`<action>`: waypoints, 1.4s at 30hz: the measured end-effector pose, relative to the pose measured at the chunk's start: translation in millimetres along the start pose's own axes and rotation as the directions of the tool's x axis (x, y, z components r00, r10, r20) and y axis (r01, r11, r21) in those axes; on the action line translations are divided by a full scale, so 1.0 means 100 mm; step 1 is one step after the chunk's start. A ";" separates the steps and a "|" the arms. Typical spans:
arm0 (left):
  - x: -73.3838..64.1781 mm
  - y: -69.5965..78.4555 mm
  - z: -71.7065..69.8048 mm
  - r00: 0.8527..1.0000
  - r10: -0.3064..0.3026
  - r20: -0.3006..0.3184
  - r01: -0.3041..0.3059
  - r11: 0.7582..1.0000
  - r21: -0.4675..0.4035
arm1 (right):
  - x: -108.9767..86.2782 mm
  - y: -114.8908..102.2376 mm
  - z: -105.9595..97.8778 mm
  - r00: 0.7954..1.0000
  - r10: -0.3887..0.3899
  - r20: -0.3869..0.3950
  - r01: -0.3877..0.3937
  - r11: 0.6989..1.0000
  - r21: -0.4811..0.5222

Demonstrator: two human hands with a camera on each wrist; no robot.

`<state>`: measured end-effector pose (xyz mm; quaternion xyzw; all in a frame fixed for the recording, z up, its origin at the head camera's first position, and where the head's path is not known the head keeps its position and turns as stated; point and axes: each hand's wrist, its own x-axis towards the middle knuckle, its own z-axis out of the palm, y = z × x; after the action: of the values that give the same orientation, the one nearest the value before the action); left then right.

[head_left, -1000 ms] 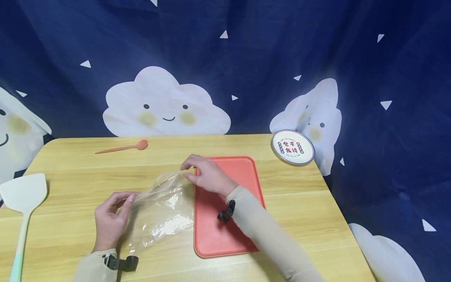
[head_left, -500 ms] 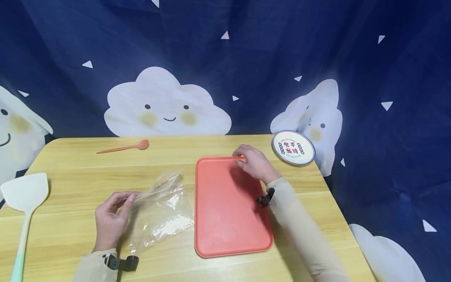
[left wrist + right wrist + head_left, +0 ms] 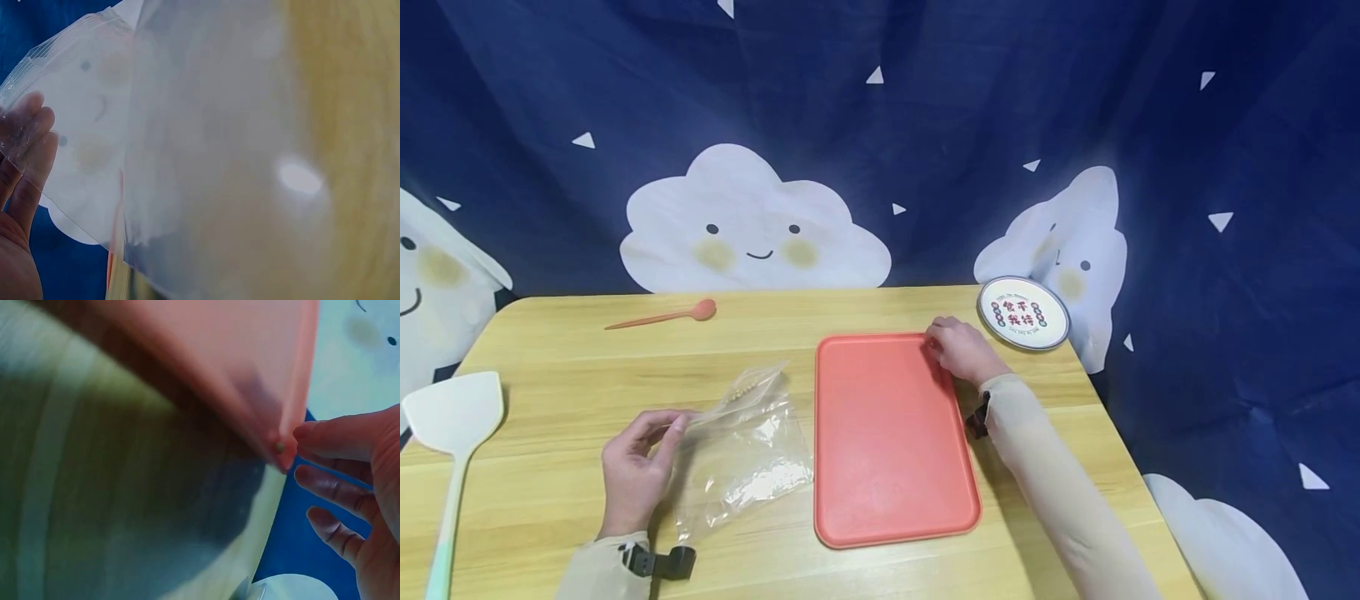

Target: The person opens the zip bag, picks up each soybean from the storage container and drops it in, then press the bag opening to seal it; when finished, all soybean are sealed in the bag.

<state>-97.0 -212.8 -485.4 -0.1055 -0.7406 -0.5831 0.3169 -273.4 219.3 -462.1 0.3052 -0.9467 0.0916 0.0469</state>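
Note:
My left hand [image 3: 638, 467] pinches the near-left edge of a clear zip bag [image 3: 741, 450], which leans up off the table. Small yellowish beans [image 3: 745, 389] show through the bag's far part. In the left wrist view the bag [image 3: 219, 125] fills much of the picture, its zip strip at upper left near the fingers. At the far right corner of a red tray [image 3: 891, 442] is my right hand [image 3: 964, 350]. One small round bean [image 3: 280, 447] lies inside that corner in the right wrist view, with the fingertips [image 3: 306, 432] right beside it.
A red spoon [image 3: 702, 309] lies at the back left of the wooden table [image 3: 760, 333]. An oval plate [image 3: 1024, 313] with red characters sits at the back right corner. A white spatula [image 3: 456, 417] lies along the left side. A blue cloud-print curtain [image 3: 925, 100] hangs behind.
My right hand has let go of the bag's far edge and moved right across the tray to its far right corner. The left hand has kept its hold on the bag.

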 end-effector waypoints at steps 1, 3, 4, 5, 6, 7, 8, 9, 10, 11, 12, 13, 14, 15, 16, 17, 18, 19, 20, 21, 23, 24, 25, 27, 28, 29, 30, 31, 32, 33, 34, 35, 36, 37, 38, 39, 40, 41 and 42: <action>0.00 0.01 0.00 1.000 0.000 0.001 0.000 1.000 -0.007 | 0.00 0.01 0.02 1.000 -0.002 0.006 0.002 1.000 -0.013; 0.00 0.00 0.00 1.000 -0.001 0.001 0.001 1.000 -0.016 | 0.00 0.03 0.04 1.000 -0.007 0.011 0.008 0.999 -0.037; 0.00 -0.01 0.00 1.000 -0.001 0.001 0.001 1.000 -0.018 | 0.00 0.04 0.05 1.000 -0.012 0.011 0.012 0.999 -0.048; 0.00 -0.03 -0.01 1.000 -0.002 0.000 0.002 1.000 -0.024 | 0.00 0.04 0.06 1.000 -0.017 0.010 0.018 0.998 -0.059; -0.01 -0.05 -0.01 1.000 -0.001 -0.001 0.001 1.000 -0.025 | 0.00 0.05 0.07 1.000 -0.021 0.008 0.021 0.998 -0.066; -0.01 -0.06 -0.01 1.000 0.000 -0.002 0.000 1.000 -0.022 | 0.01 0.05 0.08 1.000 -0.024 0.008 0.025 0.997 -0.074; -0.02 -0.08 -0.02 1.000 0.000 -0.002 0.000 1.000 -0.017 | 0.01 0.05 0.09 1.000 -0.025 0.010 0.026 0.997 -0.079; -0.02 -0.08 -0.02 1.000 0.001 -0.002 -0.001 1.000 -0.012 | 0.01 0.05 0.09 1.000 -0.025 0.015 0.026 0.996 -0.082; -0.02 -0.07 -0.02 1.000 0.002 -0.002 -0.002 1.000 -0.009 | 0.01 0.04 0.10 1.000 -0.021 0.022 0.023 0.996 -0.082; -0.02 -0.07 -0.02 1.000 0.002 -0.002 -0.002 1.000 -0.009 | 0.01 0.04 0.10 0.999 -0.015 0.032 0.018 0.997 -0.081; -0.02 -0.07 -0.02 1.000 0.002 -0.001 -0.002 1.000 -0.004 | 0.01 0.04 0.10 0.999 -0.008 0.043 0.012 0.997 -0.079; -0.02 -0.06 -0.02 1.000 0.001 -0.001 -0.001 1.000 -0.001 | 0.01 0.04 0.10 0.999 -0.005 0.053 0.010 0.997 -0.079; -0.02 -0.06 -0.02 1.000 0.002 -0.001 -0.002 1.000 0.003 | 0.01 0.03 0.10 0.998 -0.001 0.060 0.006 0.997 -0.075; -0.02 -0.07 -0.02 1.000 0.002 -0.003 -0.002 1.000 0.005 | 0.01 0.03 0.10 0.998 0.000 0.064 0.004 0.997 -0.073; -0.02 -0.07 -0.02 1.000 0.002 -0.004 -0.002 1.000 0.004 | 0.00 0.03 0.10 0.998 0.001 0.065 0.004 0.997 -0.072; -0.02 -0.08 -0.02 1.000 0.002 -0.004 -0.002 1.000 0.003 | 0.00 0.03 0.09 0.998 0.002 0.061 0.002 0.998 -0.066; -0.02 -0.09 -0.03 1.000 0.001 -0.004 -0.001 1.000 0.006 | 0.00 0.03 0.09 0.998 0.005 0.056 -0.001 0.998 -0.059; -0.02 -0.10 -0.03 1.000 0.000 -0.005 0.000 1.000 0.007 | -0.01 0.03 0.09 0.999 0.006 0.046 -0.004 0.999 -0.049; -0.03 -0.10 -0.03 1.000 -0.001 -0.005 0.001 1.000 0.010 | -0.01 0.02 0.09 0.999 0.009 0.036 -0.008 0.999 -0.036; -0.03 -0.11 -0.03 1.000 -0.004 -0.005 0.004 1.000 0.005 | -0.02 0.02 0.09 1.000 0.012 0.025 -0.011 1.000 -0.025; -0.03 -0.11 -0.03 1.000 -0.011 -0.005 0.011 1.000 0.002 | -0.03 0.02 0.07 1.000 0.026 0.006 -0.026 1.000 0.013; -0.04 -0.10 -0.03 1.000 -0.014 -0.006 0.014 1.000 0.000 | -0.03 0.01 0.07 1.000 0.031 -0.003 -0.031 0.999 0.028; -0.04 -0.10 -0.03 1.000 -0.016 -0.007 0.015 1.000 -0.011 | -0.04 0.00 0.05 0.999 0.032 -0.015 -0.032 0.999 0.043; -0.03 -0.09 -0.03 1.000 -0.026 -0.007 0.026 1.000 -0.006 | -0.04 -0.02 0.02 0.999 0.032 -0.038 -0.029 0.997 0.067; -0.03 -0.09 -0.02 0.999 -0.032 -0.006 0.032 0.999 -0.001 | -0.04 -0.04 0.00 0.998 0.032 -0.050 -0.028 0.997 0.077; -0.03 -0.08 -0.02 0.999 -0.038 -0.005 0.038 0.999 -0.002 | -0.05 -0.06 -0.03 0.998 0.028 -0.063 -0.023 0.996 0.081; -0.03 -0.08 -0.01 0.999 -0.044 -0.002 0.044 0.999 0.003 | -0.05 -0.08 -0.05 0.997 0.023 -0.076 -0.016 0.996 0.086; -0.03 -0.08 -0.01 0.999 -0.048 -0.001 0.048 0.999 0.014 | -0.05 -0.11 -0.08 0.996 0.017 -0.089 -0.008 0.995 0.095; -0.03 -0.08 -0.01 0.999 -0.048 -0.001 0.048 0.999 0.024 | -0.05 -0.14 -0.10 0.995 0.009 -0.102 0.002 0.994 0.105; -0.03 -0.08 -0.01 0.999 -0.046 -0.003 0.046 0.999 0.021 | -0.04 -0.18 -0.13 0.994 0.002 -0.113 0.011 0.993 0.118; -0.03 -0.09 -0.01 0.999 -0.044 -0.006 0.045 0.999 0.020 | -0.04 -0.22 -0.15 0.992 -0.005 -0.124 0.022 0.991 0.132; -0.03 -0.09 -0.02 0.999 -0.040 -0.010 0.040 0.999 0.019 | -0.03 -0.26 -0.17 0.991 -0.012 -0.136 0.033 0.988 0.148; -0.03 -0.09 -0.02 0.999 -0.032 -0.012 0.032 0.999 0.017 | -0.02 -0.31 -0.19 0.989 -0.019 -0.147 0.044 0.986 0.164; -0.03 -0.10 -0.02 1.000 -0.025 -0.014 0.025 1.000 0.009 | -0.01 -0.36 -0.21 0.987 -0.026 -0.157 0.054 0.983 0.178; -0.03 -0.10 -0.03 1.000 -0.019 -0.016 0.019 1.000 0.002 | 0.00 -0.40 -0.22 0.985 -0.033 -0.167 0.065 0.980 0.188; -0.03 -0.11 -0.03 1.000 -0.017 -0.015 0.017 1.000 0.000 | 0.01 -0.45 -0.23 0.984 -0.037 -0.175 0.073 0.977 0.199; -0.03 -0.11 -0.03 1.000 -0.013 -0.015 0.013 1.000 -0.003 | 0.02 -0.50 -0.24 0.982 -0.042 -0.185 0.081 0.975 0.207; -0.03 -0.11 -0.03 1.000 -0.008 -0.012 0.008 1.000 -0.009 | 0.03 -0.55 -0.25 0.980 -0.046 -0.193 0.088 0.972 0.218; -0.03 -0.12 -0.02 1.000 -0.003 -0.010 0.003 1.000 -0.011 | 0.04 -0.61 -0.26 0.979 -0.050 -0.199 0.097 0.968 0.233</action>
<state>-100.2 -218.0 -496.0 -0.1031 -0.7359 -0.5883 0.3190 -239.6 173.9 -427.3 0.3333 -0.9076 0.2333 0.1037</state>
